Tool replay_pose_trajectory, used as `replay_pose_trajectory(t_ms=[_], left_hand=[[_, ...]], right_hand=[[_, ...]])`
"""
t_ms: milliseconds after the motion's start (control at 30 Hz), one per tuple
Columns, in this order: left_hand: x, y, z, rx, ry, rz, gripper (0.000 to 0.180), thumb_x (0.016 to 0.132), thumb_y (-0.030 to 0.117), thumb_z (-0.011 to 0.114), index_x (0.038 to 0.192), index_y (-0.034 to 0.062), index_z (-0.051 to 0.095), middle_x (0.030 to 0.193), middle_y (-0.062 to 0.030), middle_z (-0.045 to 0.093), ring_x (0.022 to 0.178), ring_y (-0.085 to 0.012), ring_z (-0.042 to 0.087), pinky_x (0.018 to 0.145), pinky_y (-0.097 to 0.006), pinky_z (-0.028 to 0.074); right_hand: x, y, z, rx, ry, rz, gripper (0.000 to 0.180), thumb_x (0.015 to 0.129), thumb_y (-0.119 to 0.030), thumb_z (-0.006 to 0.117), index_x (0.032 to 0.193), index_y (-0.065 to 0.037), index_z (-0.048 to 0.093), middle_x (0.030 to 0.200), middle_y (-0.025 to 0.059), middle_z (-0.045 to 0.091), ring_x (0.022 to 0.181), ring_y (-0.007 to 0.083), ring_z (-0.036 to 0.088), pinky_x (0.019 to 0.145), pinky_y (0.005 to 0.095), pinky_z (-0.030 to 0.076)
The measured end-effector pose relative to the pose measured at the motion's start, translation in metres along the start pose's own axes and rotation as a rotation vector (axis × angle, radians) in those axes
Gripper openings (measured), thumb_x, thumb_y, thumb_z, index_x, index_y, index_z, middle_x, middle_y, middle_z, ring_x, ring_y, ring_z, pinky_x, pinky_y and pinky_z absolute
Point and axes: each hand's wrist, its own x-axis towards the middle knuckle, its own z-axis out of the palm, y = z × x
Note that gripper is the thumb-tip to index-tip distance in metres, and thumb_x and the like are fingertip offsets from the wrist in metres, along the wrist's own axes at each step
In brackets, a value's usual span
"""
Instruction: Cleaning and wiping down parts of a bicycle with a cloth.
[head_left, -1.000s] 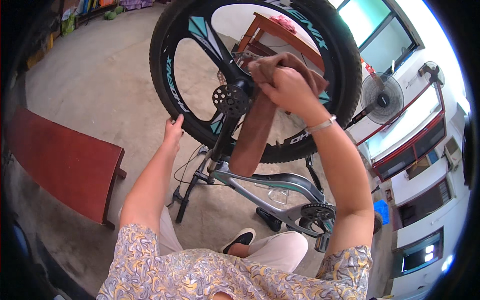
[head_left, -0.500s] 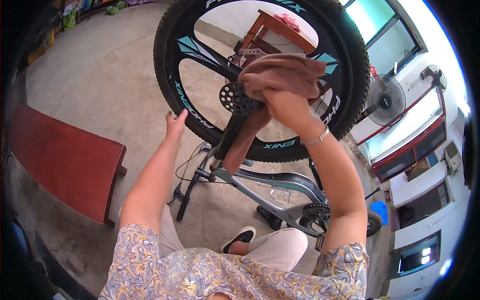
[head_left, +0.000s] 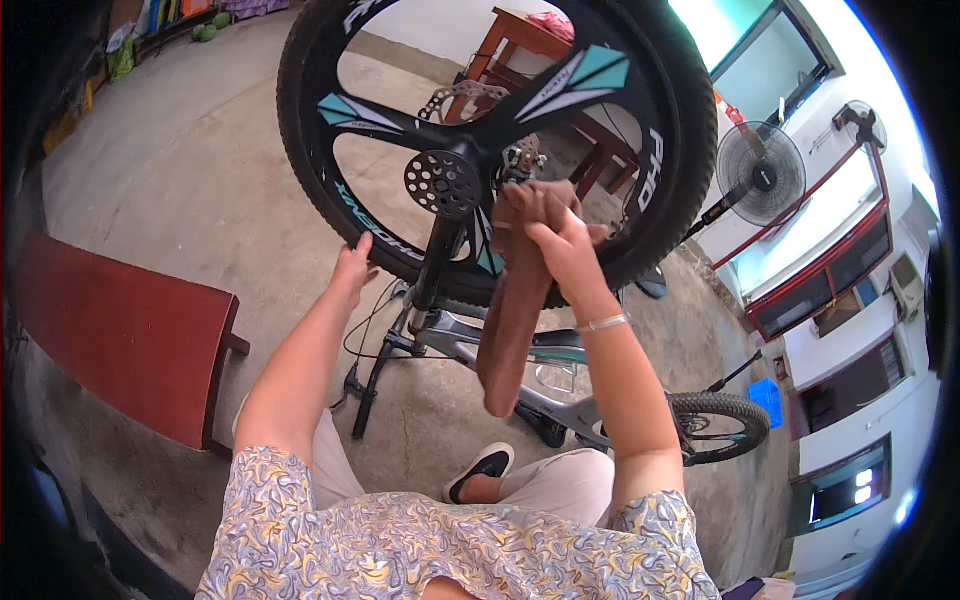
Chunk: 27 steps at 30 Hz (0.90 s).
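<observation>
In front of me a large black bicycle wheel (head_left: pixel 460 135), with teal and white markings on its three broad spokes, stands raised on its fork (head_left: pixel 436 262). Beside the hub sits a perforated metal disc (head_left: pixel 443 184). My right hand (head_left: pixel 562 240) grips a brownish-pink cloth (head_left: pixel 518 310) to the right of the hub, and a long end hangs below. My left hand (head_left: pixel 352 270) is at the tyre's lower-left edge, fingers apart, fingertips apparently touching it. Below, the silver and black bicycle frame (head_left: pixel 580 412) and the handlebar (head_left: pixel 370 400) rest low, near the floor.
A red bench (head_left: pixel 120 335) stands at the left. Behind the wheel is a wooden table (head_left: pixel 497 45) bearing something pink. A fan (head_left: pixel 762 175) stands at the right, and a blue crate (head_left: pixel 766 402) lies past the rear wheel (head_left: pixel 722 428). My shoe (head_left: pixel 482 468) is below the frame.
The wheel has turned and shifted slightly left and up in view. My right hand has moved down from over the hub with the cloth, uncovering the hub. My left hand stays by the tyre.
</observation>
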Motion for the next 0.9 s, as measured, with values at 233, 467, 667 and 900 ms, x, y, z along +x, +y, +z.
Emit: replay_pose_trajectory(t_ms=[233,467,667,900], left_hand=[[-0.024,-0.015,0.022,-0.031,-0.21,-0.201,0.054,0.09,0.053,0.046,0.123,0.0099,0.042,0.114,-0.0101,0.056,0.105,-0.0275,0.055,0.092,-0.041,0.041],[0.001,0.012,0.003,0.097,0.221,0.091,0.059,0.085,0.054,0.053,0.125,0.012,0.04,0.122,-0.0071,0.049,0.108,-0.023,0.049,0.09,-0.043,0.038],[0.008,0.029,-0.008,0.028,0.143,0.11,0.063,0.084,0.054,0.054,0.128,0.0107,0.038,0.115,-0.0054,0.052,0.102,-0.0202,0.05,0.088,-0.04,0.039],[0.002,0.003,-0.001,0.073,0.04,-0.007,0.062,0.086,0.055,0.05,0.126,0.0087,0.04,0.119,-0.0077,0.052,0.098,-0.0222,0.055,0.086,-0.038,0.041]], right_hand=[[0.019,0.006,0.021,-0.608,0.156,-0.226,0.037,0.072,-0.021,0.062,0.095,0.008,0.056,0.084,0.027,0.061,0.084,0.0388,0.061,0.074,0.0421,0.047],[-0.005,0.004,-0.009,-1.153,-0.176,0.005,0.034,0.068,-0.026,0.061,0.063,0.008,0.059,0.073,0.0278,0.06,0.076,0.0402,0.061,0.071,0.0446,0.048],[0.021,0.019,-0.003,-0.709,-0.072,-0.001,0.049,0.071,-0.038,0.066,0.07,0.01,0.059,0.071,0.0268,0.061,0.075,0.0367,0.063,0.067,0.0413,0.049],[0.046,-0.003,0.034,-0.478,0.133,-0.144,0.049,0.071,-0.036,0.067,0.073,0.012,0.058,0.068,0.0278,0.059,0.072,0.0387,0.063,0.068,0.0416,0.049]])
